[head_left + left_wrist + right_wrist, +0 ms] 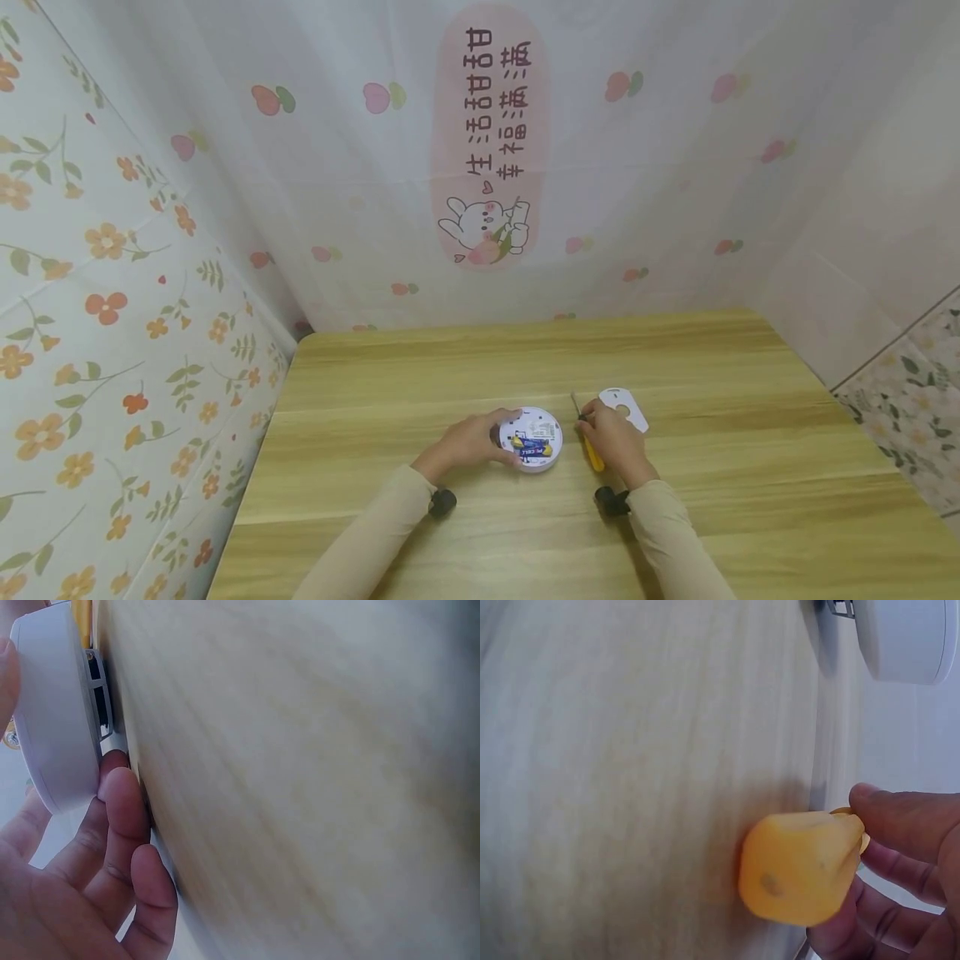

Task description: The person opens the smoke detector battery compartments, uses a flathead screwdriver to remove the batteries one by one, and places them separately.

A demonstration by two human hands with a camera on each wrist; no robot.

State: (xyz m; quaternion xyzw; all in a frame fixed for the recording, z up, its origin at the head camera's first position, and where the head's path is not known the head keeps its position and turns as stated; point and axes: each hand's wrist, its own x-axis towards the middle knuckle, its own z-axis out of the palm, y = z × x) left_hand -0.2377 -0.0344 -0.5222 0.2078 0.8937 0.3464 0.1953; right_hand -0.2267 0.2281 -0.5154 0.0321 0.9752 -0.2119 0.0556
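My left hand (472, 437) grips the edge of a round white device (534, 418) that looks like a smoke alarm, thumb and fingers round its left side. Blue and yellow batteries (531, 447) show in its upturned back. In the left wrist view, the alarm's white side wall (56, 712) is tilted just above the table, with a dark slotted part beneath and fingertips under its rim. My right hand (615, 437) holds a screwdriver (593, 455) with a yellow handle, its shaft pointing away from me. The right wrist view shows thumb and fingers pinching the handle (802, 870).
A white mounting plate (632, 407) with a round hole lies just beyond the right hand. Everything is on a wood-grain table (390, 375). Patterned curtains (345, 217) hang behind and to the sides. Black wrist cameras (442, 502) sit at both cuffs.
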